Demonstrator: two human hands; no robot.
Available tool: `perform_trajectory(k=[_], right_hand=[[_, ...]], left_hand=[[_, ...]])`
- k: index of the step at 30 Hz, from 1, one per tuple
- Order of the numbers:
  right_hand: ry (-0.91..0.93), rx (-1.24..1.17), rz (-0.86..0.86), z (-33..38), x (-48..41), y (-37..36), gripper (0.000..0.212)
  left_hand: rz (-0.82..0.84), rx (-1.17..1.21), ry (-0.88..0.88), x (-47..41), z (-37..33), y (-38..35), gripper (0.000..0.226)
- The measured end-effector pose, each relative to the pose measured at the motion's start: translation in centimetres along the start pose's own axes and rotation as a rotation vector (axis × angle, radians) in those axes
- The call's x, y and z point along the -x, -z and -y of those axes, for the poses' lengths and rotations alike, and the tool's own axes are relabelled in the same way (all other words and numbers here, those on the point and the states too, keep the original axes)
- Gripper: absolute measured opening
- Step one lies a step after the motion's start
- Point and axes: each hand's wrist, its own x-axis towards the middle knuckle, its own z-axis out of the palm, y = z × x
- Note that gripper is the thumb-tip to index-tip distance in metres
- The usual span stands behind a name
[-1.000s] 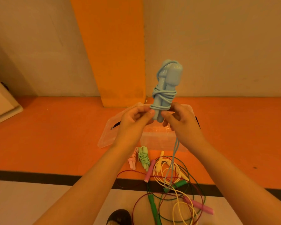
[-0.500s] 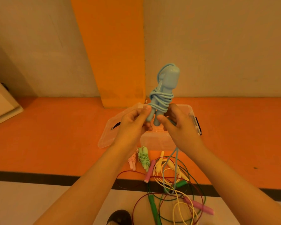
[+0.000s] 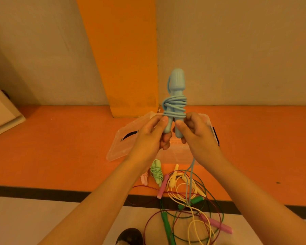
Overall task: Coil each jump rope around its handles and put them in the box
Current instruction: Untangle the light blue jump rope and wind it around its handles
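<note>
Blue jump rope [image 3: 175,107], its two handles side by side and upright, sits at the centre of the frame. The left hand [image 3: 147,138] pinches the lower end of the left handle between thumb and curled fingers. The right hand [image 3: 197,134] pinches the lower end of the right handle in the same way. Several turns of blue cord are wound round the middle of the handles, just above both thumbs. A loose tail of that cord [image 3: 191,174] hangs from under the right hand down to the floor.

Behind and below the hands, a clear plastic box [image 3: 118,147] with black latches lies on the orange floor strip [image 3: 60,147]. Nearer, just below the left wrist, a coiled light green jump rope [image 3: 156,173] lies beside a coiled pink jump rope [image 3: 144,179], which the forearm partly hides. In the lower centre and right is a loose tangle of ropes [image 3: 189,209]: yellow cord with yellow handles, pink handles, green handles, and thin red and green cords crossing a black floor stripe [image 3: 42,191]. The toe of a dark shoe [image 3: 129,236] shows at the bottom edge. An orange pillar [image 3: 124,50] rises in the upper centre.
</note>
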Motion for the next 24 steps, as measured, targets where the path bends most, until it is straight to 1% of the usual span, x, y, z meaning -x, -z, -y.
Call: perform_trajectory(k=[2,5,7,9,12,14,15,16,21,23,24], right_hand=[[0.008,-0.001,-0.008,0.1,-0.1,0.1,0.011],[0.023,0.002,-0.006,0.1,-0.1,0.3,0.004],[0.043,-0.022,0.003,0.2,-0.3,0.5,0.006],[0.051,-0.044,0.027,0.4,-0.3,0.8,0.011],[0.05,-0.06,0.049,0.6,-0.3,0.9,0.017],[0.054,-0.02,0.047,0.4,-0.4,0.9,0.02],[0.058,0.016,0.049,0.2,-0.5,1.0,0.02],[0.056,0.045,0.05,0.1,-0.6,1.1,0.019],[0.043,0.117,0.035,-0.3,-0.7,1.2,0.025],[0.078,0.203,0.011,-0.3,-0.7,1.2,0.025],[0.106,0.282,0.003,-0.3,-0.7,1.3,0.021]], left_hand=[[0.011,-0.004,0.003,-0.1,0.0,0.1,0.017],[0.059,-0.043,0.007,-0.1,-0.3,0.5,0.015],[0.066,-0.075,0.006,-0.1,-0.4,0.8,0.013],[0.052,-0.053,0.006,-0.2,-0.2,1.0,0.012],[0.093,0.068,0.036,0.0,0.0,1.1,0.022],[0.132,0.164,0.059,0.2,0.0,1.1,0.03],[0.142,0.185,0.064,0.2,0.0,1.1,0.031],[0.146,0.183,0.063,0.2,0.0,1.1,0.026],[0.117,0.053,0.03,0.2,-0.2,1.2,0.012],[0.107,0.016,0.016,0.1,-0.2,1.2,0.011],[0.102,0.016,0.012,0.0,-0.1,1.2,0.012]])
